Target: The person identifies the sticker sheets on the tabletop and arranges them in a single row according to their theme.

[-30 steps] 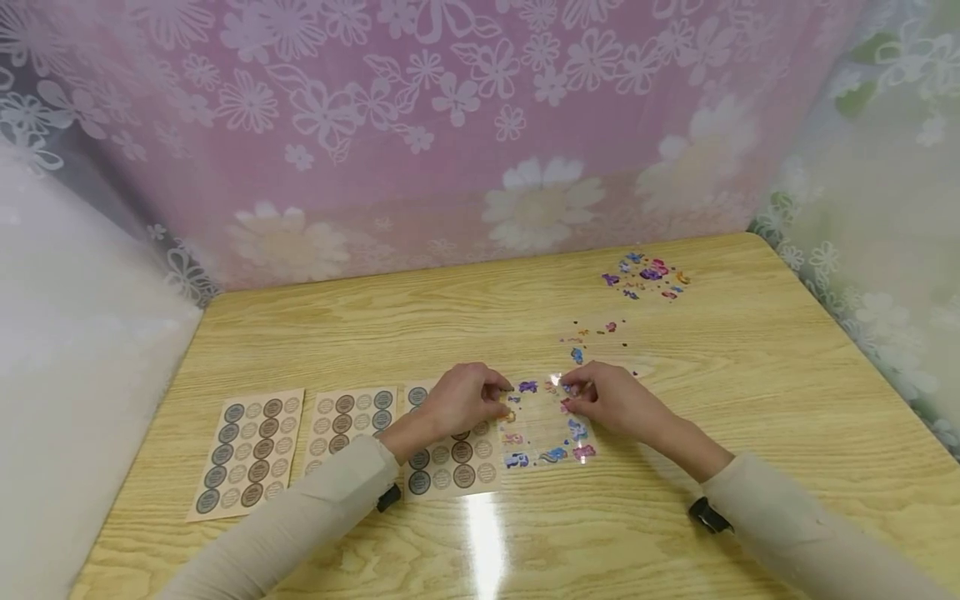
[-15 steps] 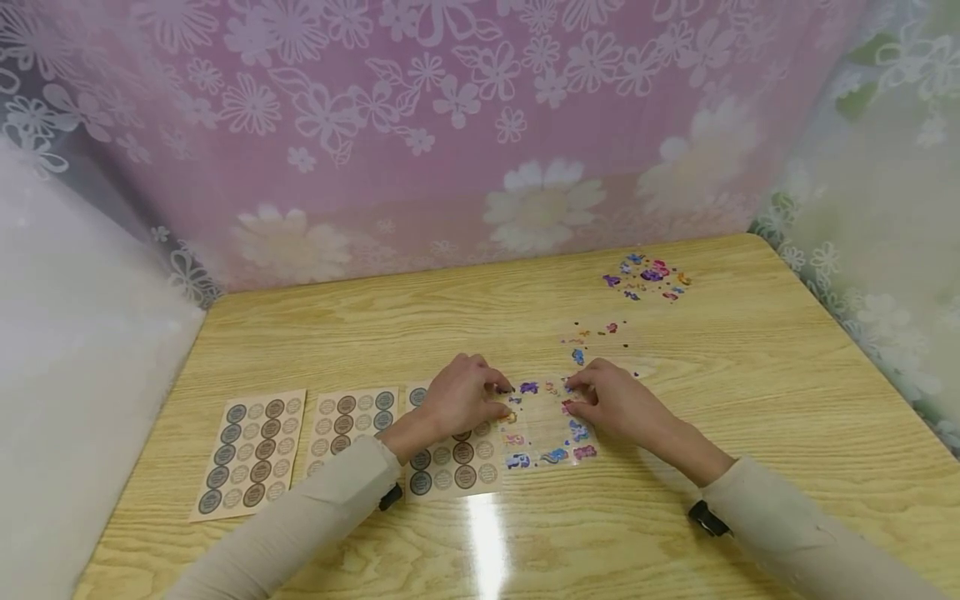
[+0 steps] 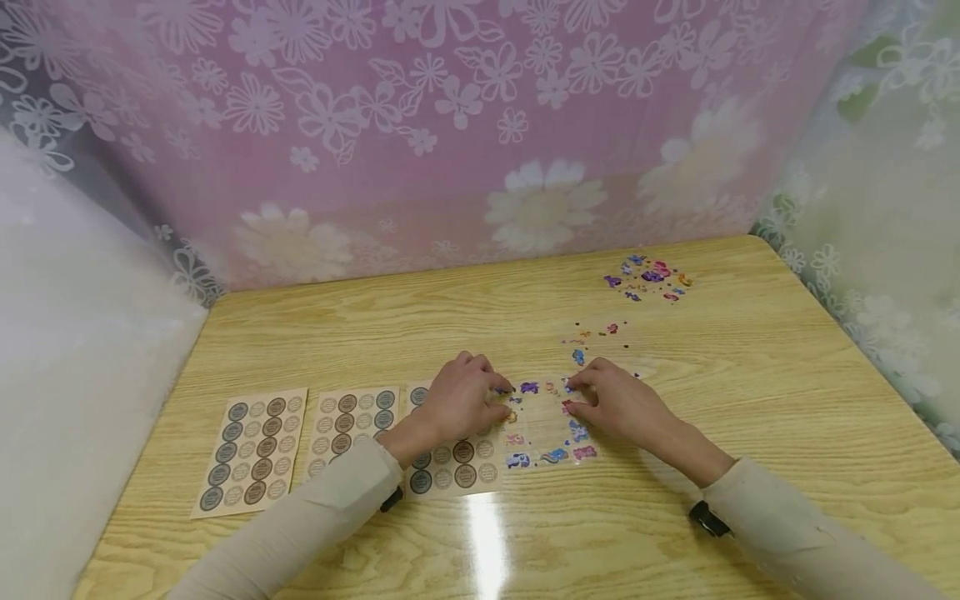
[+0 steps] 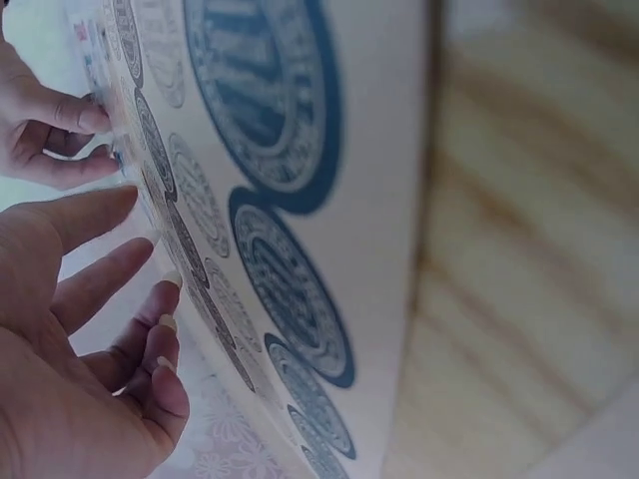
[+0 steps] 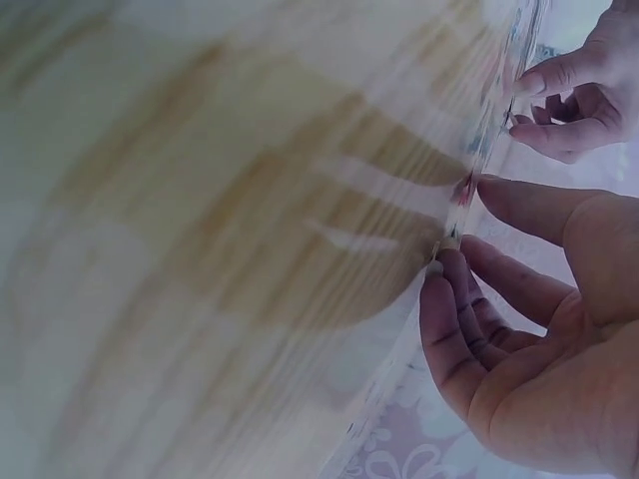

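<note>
A clear sticker sheet (image 3: 555, 455) with small colourful pony-like figures along its edges lies flat in front of me. At its left edge rests my left hand (image 3: 461, 396), thumb and fingertips apart and touching it. My right hand (image 3: 618, 400) touches the sheet's right side the same way. The left wrist view shows the left hand (image 4: 90, 319) with loosely bent fingers beside a tan sheet of round stickers (image 4: 300, 289). In the right wrist view, the right hand (image 5: 559, 329) has its thumb and fingertips against the surface. Part of the tan sheet is hidden under my left hand.
Two more tan sheets of round labels (image 3: 266, 425) (image 3: 347, 400) lie to the left. Beyond my right hand is another clear sheet with stickers (image 3: 578, 357). A further cluster of colourful stickers (image 3: 652, 276) sits near the wooden table's (image 3: 360, 325) back edge.
Both hands stay almost in the same place on the clear sticker sheet. The head view has shifted very slightly.
</note>
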### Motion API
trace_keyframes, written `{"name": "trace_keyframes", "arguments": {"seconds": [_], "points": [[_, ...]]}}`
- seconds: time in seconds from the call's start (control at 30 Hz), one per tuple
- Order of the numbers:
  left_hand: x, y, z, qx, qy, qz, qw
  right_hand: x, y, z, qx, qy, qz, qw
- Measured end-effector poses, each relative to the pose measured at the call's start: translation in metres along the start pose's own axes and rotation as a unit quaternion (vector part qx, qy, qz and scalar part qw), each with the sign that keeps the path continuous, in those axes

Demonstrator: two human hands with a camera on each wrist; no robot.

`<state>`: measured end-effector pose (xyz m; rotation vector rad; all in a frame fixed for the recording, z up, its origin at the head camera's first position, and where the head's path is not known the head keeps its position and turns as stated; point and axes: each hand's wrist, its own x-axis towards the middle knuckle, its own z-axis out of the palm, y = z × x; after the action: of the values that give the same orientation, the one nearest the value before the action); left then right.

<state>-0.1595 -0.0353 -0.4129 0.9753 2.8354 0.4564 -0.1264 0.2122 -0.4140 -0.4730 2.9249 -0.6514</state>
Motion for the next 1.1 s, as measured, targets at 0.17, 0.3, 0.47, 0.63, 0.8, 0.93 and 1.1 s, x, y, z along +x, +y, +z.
{"name": "trace_keyframes", "arguments": {"seconds": [0.17, 0.3, 0.47, 0.63, 0.8, 0.93, 1.1], "points": [[0.002, 0.002, 0.0, 0.021, 0.013, 0.006, 0.9997, -0.001, 0.0, -0.002, -0.005, -0.008, 0.004, 0.9999], [0.003, 0.002, 0.001, 0.03, 0.034, 0.01, 0.9989, -0.001, 0.0, -0.005, 0.0, -0.018, 0.001, 0.9998], [0.007, 0.004, -0.002, 0.011, 0.048, 0.002, 0.9988, -0.002, 0.005, -0.016, 0.029, -0.021, -0.011, 0.9993], [0.015, 0.006, -0.007, -0.01, 0.062, 0.0, 0.9981, 0.001, 0.018, -0.035, 0.06, -0.016, -0.009, 0.998], [0.025, 0.007, -0.009, -0.045, 0.069, 0.006, 0.9966, 0.006, 0.038, -0.054, 0.08, -0.013, -0.008, 0.9967], [0.034, 0.009, -0.01, -0.071, 0.072, 0.003, 0.9948, 0.01, 0.054, -0.065, 0.086, -0.014, -0.005, 0.9962], [0.047, 0.011, -0.011, -0.104, 0.07, 0.001, 0.9921, 0.015, 0.066, -0.072, 0.063, -0.011, -0.007, 0.9979]]}}
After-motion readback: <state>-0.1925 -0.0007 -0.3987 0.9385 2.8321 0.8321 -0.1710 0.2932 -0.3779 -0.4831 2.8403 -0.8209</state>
